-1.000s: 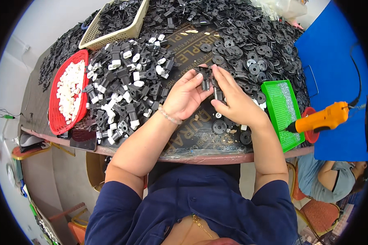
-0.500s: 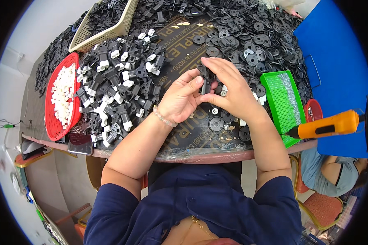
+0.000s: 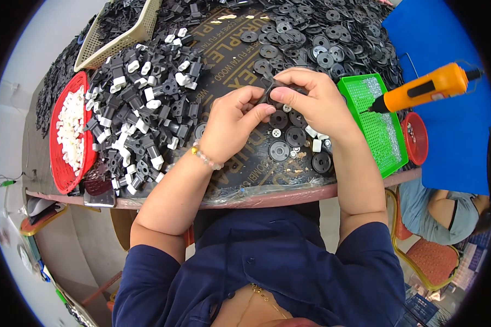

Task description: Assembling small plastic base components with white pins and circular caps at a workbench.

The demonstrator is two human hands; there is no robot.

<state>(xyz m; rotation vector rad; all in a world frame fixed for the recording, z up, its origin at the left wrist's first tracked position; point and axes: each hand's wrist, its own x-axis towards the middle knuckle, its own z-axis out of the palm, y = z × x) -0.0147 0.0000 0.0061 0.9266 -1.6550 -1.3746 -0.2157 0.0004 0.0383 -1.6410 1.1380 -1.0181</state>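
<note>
A small black plastic part [image 3: 268, 90] is pinched between my two hands, partly hidden by the fingers. My left hand [image 3: 233, 121] is closed on its near left side, thumb and fingertips together. From the other side my right hand [image 3: 313, 100] grips it between thumb and bent forefinger. Just below the hands lie black round discs [image 3: 295, 137], a grey disc [image 3: 279, 151] and small white pieces [image 3: 317, 145]. A heap of black sockets with white ends [image 3: 142, 103] spreads to the left of my left hand.
A red basket [image 3: 53, 143] of white pieces stands far left, a cream basket [image 3: 148, 26] behind it. Black discs [image 3: 333, 32] pile up at the back. On the right are a green tray [image 3: 374, 139] of screws, an orange electric screwdriver [image 3: 423, 87] and a red bowl [image 3: 421, 143].
Both hands have turned, with the left hand's back now showing and the black part tilted between the fingertips. The orange screwdriver appears higher, over the green tray. The whole view has shifted slightly.
</note>
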